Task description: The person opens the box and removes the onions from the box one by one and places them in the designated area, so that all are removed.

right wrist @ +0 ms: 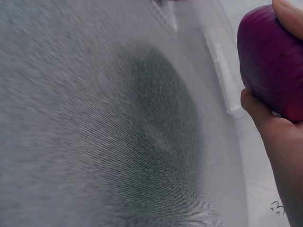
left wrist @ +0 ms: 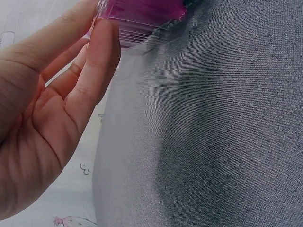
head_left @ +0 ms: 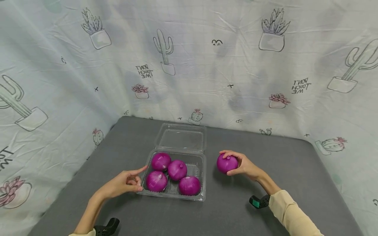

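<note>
A clear plastic clamshell container (head_left: 202, 173) lies on the grey surface with several purple onions (head_left: 177, 169) inside it. Its lid (head_left: 181, 137) is folded back, away from me. At the container's left side, my left hand (head_left: 125, 184) holds the rim with thumb and index finger, the other fingers curled in. The left wrist view shows these fingertips (left wrist: 102, 35) against the clear ribbed wall, an onion (left wrist: 151, 12) behind it. To the right of the container, my right hand (head_left: 243, 166) grips one purple onion (head_left: 225, 164) above the surface; its shadow lies below.
The grey table (head_left: 183, 219) extends around the container on every side. A pale curtain (head_left: 195, 59) printed with potted cacti hangs behind and along both sides. Each wrist wears a dark band (head_left: 260, 202).
</note>
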{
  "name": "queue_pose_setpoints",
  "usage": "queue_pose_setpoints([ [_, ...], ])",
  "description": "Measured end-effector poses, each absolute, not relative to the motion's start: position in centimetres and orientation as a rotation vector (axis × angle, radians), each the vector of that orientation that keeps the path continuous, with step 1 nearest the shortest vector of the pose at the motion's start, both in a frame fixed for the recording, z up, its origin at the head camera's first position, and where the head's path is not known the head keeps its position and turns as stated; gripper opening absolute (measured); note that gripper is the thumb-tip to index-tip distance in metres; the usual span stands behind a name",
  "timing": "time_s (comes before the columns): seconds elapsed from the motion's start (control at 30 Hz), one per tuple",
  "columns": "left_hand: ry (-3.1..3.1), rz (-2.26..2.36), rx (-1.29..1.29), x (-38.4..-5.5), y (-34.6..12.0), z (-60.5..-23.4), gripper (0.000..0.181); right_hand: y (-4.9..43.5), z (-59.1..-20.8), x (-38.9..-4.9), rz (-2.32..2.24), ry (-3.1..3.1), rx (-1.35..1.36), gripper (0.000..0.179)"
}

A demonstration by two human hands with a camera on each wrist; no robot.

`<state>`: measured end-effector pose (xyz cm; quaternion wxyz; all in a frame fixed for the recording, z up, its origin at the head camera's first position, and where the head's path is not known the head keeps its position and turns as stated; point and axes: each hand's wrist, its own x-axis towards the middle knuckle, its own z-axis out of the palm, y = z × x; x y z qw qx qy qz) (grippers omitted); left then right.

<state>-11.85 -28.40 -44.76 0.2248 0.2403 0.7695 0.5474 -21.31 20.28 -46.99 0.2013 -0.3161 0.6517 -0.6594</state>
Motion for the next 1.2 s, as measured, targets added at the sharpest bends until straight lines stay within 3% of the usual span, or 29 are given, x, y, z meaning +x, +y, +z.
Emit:
queue_pose_setpoints([
  [0.87,2.131,1.52,0.658,-11.6,-28.4,-44.7,0.075,18.4,-49.0,-30.1,-2.024,2.032,-0.555,0.055],
  [1.2,2.095,1.556,0.651,-11.5,-28.3,-45.0,0.075,17.8,-49.9,-31.9,-2.023,2.104,-0.462,0.062],
])
